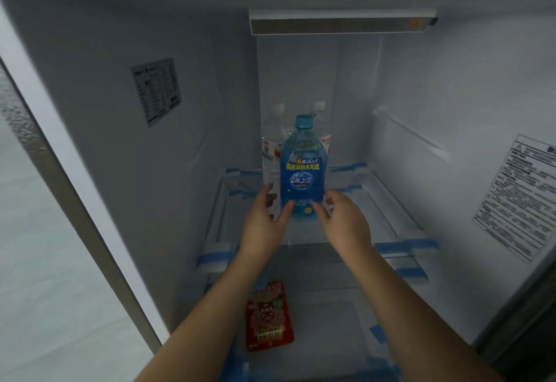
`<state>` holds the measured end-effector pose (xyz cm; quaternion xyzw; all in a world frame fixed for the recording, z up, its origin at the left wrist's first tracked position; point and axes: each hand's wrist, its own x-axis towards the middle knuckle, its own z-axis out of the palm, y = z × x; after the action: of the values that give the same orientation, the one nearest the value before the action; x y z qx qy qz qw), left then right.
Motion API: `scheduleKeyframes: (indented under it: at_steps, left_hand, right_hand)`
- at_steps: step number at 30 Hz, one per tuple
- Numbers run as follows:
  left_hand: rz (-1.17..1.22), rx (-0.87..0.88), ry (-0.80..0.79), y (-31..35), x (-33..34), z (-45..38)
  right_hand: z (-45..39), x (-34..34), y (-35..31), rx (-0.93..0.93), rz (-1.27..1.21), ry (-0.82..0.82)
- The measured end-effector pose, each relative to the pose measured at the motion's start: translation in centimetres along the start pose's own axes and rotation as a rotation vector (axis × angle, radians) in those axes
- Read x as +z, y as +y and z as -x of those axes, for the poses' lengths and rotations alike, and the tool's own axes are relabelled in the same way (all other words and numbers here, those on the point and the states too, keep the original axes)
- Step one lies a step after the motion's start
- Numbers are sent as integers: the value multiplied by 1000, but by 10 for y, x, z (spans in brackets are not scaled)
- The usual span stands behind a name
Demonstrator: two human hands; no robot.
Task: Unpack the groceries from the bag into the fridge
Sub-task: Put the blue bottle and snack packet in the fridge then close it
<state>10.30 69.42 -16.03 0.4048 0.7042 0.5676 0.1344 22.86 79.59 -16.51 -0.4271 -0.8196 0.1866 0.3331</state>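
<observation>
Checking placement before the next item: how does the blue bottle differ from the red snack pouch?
The blue plastic bottle stands upright on the upper glass shelf; the flat red snack pouch lies on a lower level. The left hand and right hand hold the bottle; nothing touches the pouch. Both are inside the fridge.

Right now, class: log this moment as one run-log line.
blue bottle upright, upper shelf | left hand, right hand hold base | red packet below

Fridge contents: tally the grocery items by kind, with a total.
Blue drink bottle, upright on the glass shelf, held by left hand and right hand: 1
Clear water bottles behind it: 2
Red snack packet, lower level: 1
Total: 4
</observation>
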Motion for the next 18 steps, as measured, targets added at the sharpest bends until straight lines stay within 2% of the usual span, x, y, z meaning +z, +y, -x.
scheduleKeyframes:
  at_steps: [5,9,15,18]
  left_hand:
    - [-348,164,-15,-2,-20,29]
    - [-578,370,-43,-4,-33,47]
    - [-885,512,-41,-7,-47,82]
    - [-923,580,-57,-10,-50,100]
  right_hand:
    - [27,-14,-5,-116,315,6]
    - [48,-13,-6,-179,325,-59]
    - [88,-13,-15,-202,453,-110]
    - [114,-16,-22,-196,510,-144]
